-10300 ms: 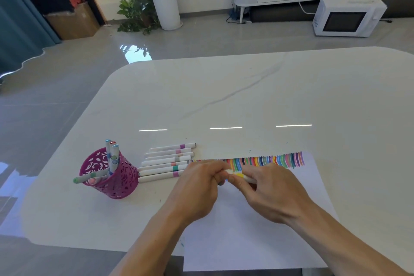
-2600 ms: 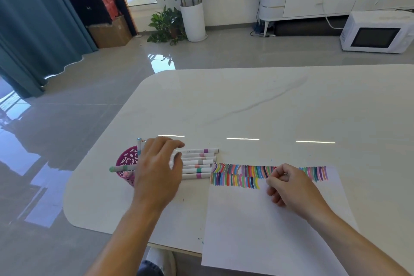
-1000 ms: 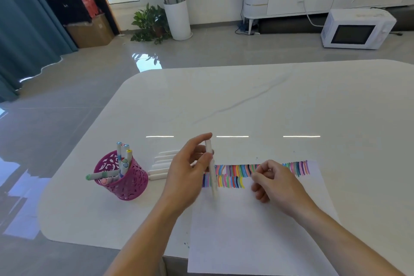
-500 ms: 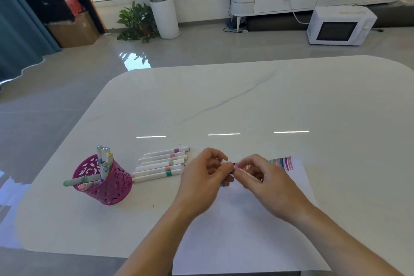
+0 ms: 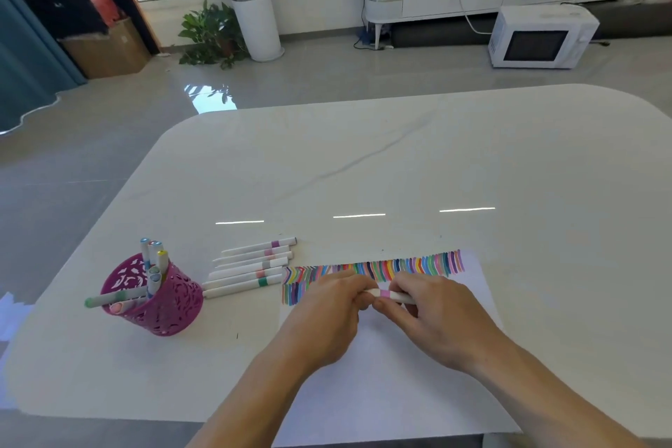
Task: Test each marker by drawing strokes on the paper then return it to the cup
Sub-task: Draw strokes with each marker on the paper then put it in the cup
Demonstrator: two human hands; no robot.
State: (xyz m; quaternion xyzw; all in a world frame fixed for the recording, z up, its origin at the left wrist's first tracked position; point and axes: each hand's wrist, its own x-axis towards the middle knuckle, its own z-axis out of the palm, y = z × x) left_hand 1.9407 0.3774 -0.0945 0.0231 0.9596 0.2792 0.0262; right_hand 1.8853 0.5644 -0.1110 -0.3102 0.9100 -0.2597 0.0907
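While left hand (image 5: 327, 313) and right hand (image 5: 436, 320) grips pinch one marker (image 5: 385, 293) | six loose markers (image 5: 251, 265) | one cup (image 5: 163, 305)

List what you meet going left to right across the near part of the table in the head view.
magenta cup → loose markers → left hand → held marker → right hand. The paper is left out because it lies under both hands.
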